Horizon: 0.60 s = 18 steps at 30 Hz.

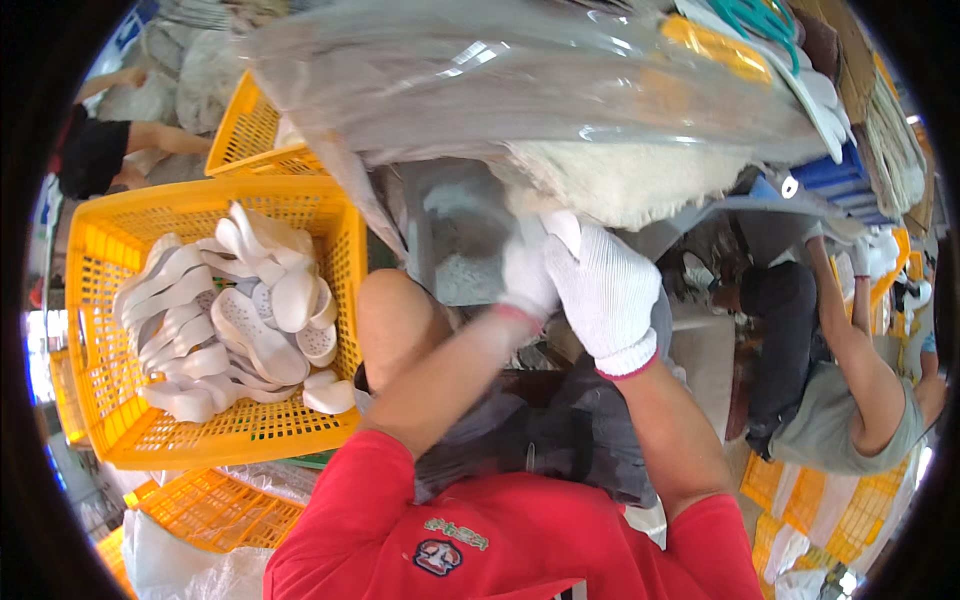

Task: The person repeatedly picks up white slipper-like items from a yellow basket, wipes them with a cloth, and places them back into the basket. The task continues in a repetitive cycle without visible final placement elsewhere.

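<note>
My right hand [612,290], in a white knitted glove with a red cuff edge, is closed around a smooth white rounded piece [564,232]. Only the tip of this piece shows, so its kind is unclear. Close against it, my left hand [530,272], gloved likewise, is smeared by motion and its fingers cannot be made out. Both hands are above my lap, at the front edge of a bench covered with clear plastic sheeting [450,85]. A pale frayed cloth [630,185] hangs just beyond them. Behind my left hand is a grey bin [458,240].
To my left stands a yellow basket [215,450] holding several white shoe soles [250,335]. Another yellow basket [245,125] is behind it. An orange crate [220,510] lies lower left. At right sits a co-worker in a grey shirt [850,420]; another person [100,155] is far left.
</note>
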Motion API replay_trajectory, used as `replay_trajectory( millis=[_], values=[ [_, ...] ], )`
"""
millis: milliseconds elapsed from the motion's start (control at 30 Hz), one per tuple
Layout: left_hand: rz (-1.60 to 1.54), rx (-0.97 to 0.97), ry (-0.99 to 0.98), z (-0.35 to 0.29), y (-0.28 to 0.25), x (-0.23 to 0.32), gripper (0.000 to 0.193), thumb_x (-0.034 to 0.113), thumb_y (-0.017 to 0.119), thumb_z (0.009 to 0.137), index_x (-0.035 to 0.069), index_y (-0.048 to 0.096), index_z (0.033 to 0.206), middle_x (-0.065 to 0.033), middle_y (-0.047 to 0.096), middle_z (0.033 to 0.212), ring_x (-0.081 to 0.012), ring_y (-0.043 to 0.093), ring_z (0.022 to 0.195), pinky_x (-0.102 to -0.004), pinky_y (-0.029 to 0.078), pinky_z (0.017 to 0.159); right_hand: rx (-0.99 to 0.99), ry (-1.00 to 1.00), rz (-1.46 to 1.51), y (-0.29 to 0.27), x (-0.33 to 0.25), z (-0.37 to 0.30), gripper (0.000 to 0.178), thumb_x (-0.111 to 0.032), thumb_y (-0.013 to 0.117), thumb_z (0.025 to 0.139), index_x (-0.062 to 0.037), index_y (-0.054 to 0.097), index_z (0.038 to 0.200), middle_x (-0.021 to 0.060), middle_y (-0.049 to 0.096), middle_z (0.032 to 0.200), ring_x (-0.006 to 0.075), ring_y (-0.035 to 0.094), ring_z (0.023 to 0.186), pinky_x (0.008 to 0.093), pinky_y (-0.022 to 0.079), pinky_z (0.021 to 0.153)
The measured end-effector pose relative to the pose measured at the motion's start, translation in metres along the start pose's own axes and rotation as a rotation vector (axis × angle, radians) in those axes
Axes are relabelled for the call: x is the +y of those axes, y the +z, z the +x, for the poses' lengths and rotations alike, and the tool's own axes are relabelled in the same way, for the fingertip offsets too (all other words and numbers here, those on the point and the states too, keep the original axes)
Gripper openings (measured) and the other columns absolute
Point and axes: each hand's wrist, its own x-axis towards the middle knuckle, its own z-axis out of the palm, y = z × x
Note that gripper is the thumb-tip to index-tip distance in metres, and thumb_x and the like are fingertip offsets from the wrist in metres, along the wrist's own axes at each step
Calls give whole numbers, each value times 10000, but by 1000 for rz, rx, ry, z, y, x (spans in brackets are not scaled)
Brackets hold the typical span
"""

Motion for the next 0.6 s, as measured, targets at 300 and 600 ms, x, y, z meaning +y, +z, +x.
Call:
replay_trajectory(
  millis=[300,600],
  values=[
    [-1111,-565,-610,22,0,33,287,308,557,1145,94,658,1307,-97,722,1041,-283,722,903,-433,613,819,-295,-33,284,-20,5,-28,607,-141,773,922,-63,647,1511,193,653,1485,340,696,1238,417,577,1047],
    [-1121,-391,-624,33,-9,70,385,370,606,1123,88,628,1383,-97,713,1114,-271,700,875,-548,607,687,-429,-122,479,-4,17,-16,433,-262,630,1074,-89,591,1469,111,743,1096,245,745,890,377,605,774]
  ],
)
